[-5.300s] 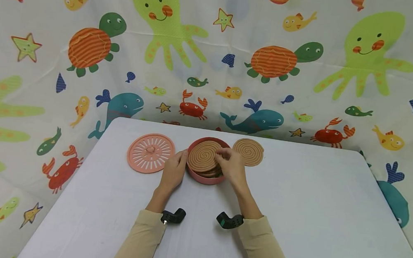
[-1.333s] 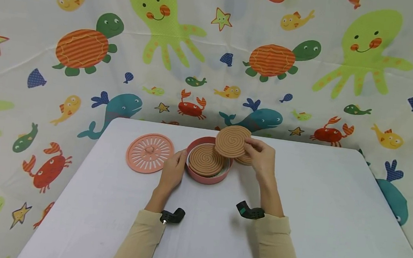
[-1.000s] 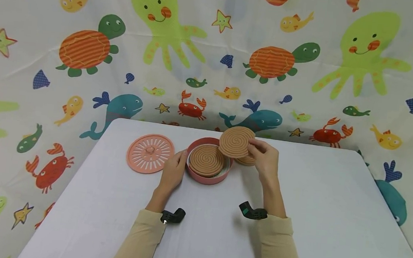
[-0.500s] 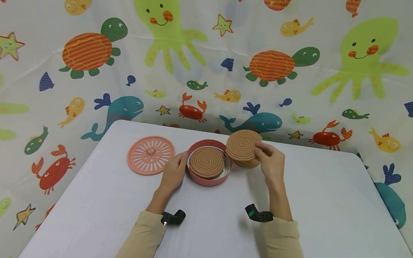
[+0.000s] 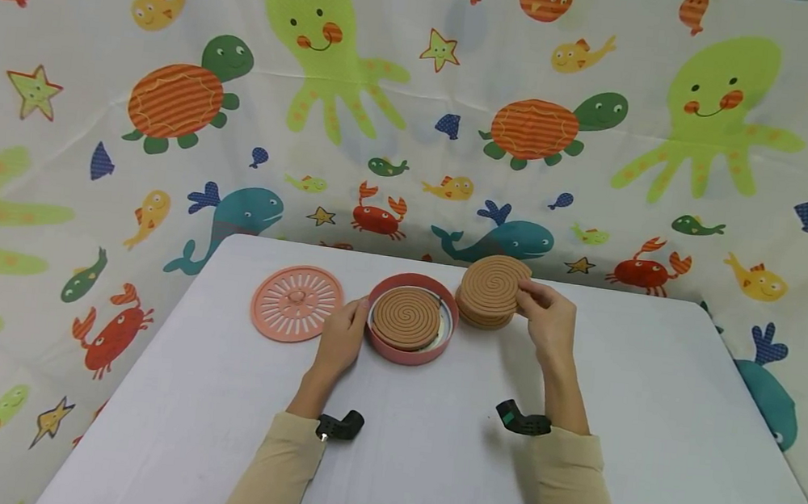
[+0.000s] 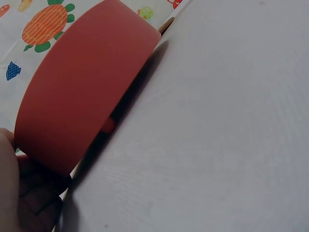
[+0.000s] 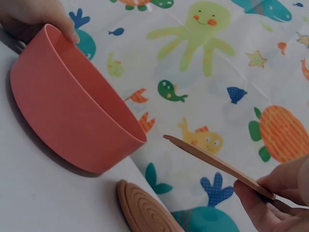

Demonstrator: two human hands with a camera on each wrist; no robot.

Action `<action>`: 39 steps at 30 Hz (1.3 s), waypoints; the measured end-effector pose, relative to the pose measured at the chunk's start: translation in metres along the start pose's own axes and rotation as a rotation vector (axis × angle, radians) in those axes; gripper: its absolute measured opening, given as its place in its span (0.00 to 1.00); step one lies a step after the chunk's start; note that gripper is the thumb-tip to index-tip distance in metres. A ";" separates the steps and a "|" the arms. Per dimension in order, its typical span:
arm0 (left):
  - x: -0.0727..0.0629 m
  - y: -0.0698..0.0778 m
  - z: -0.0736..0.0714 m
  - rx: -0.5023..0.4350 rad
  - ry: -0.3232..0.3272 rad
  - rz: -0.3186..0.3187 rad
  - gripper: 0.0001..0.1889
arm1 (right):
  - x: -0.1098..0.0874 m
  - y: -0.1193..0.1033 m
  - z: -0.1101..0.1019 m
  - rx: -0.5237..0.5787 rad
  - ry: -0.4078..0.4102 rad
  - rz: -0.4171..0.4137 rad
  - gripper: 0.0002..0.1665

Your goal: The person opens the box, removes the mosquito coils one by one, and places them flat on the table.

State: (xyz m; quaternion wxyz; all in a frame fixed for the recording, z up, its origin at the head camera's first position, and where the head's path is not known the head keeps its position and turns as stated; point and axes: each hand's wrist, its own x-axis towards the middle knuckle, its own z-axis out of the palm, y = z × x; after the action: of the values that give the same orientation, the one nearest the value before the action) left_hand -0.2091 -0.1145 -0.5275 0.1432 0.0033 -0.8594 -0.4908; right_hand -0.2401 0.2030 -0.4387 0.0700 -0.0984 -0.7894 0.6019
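Observation:
My right hand [image 5: 551,321] pinches the right edge of a flat brown mosquito coil [image 5: 494,282] between thumb and fingers. In the right wrist view this coil [image 7: 212,162] is tilted, held in the air above another coil [image 7: 146,209] lying on the table. From the head, it overlaps most of that lower one. A round red tin-like container [image 5: 404,357] stands left of them with a coil [image 5: 407,317] inside. My left hand [image 5: 341,337] grips its left side, thumb at the rim; the left wrist view shows fingers low against the container's wall [image 6: 91,87].
A pink slotted lid [image 5: 296,298] with a small centre knob lies on the white table [image 5: 384,461], left of the container. Behind the table's back edge hangs a curtain [image 5: 418,107] printed with sea animals.
My right hand has lifted the coil out of the container and carried it right, over the coil on the table. The left hand has stayed on the container.

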 end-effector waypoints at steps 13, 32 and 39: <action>-0.001 0.000 0.002 0.019 0.021 0.002 0.22 | 0.004 0.009 -0.013 -0.007 0.019 0.005 0.19; 0.001 -0.003 0.003 0.030 0.020 -0.004 0.23 | 0.017 0.023 -0.025 0.062 0.059 0.041 0.20; 0.001 -0.003 0.003 0.031 0.015 -0.010 0.23 | 0.020 0.028 -0.030 0.076 0.076 0.055 0.20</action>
State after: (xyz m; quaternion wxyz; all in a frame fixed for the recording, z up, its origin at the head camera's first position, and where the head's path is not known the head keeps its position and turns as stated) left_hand -0.2115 -0.1137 -0.5315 0.1472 0.0136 -0.8657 -0.4783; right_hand -0.2501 0.2432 -0.4582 0.0871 -0.1399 -0.7599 0.6288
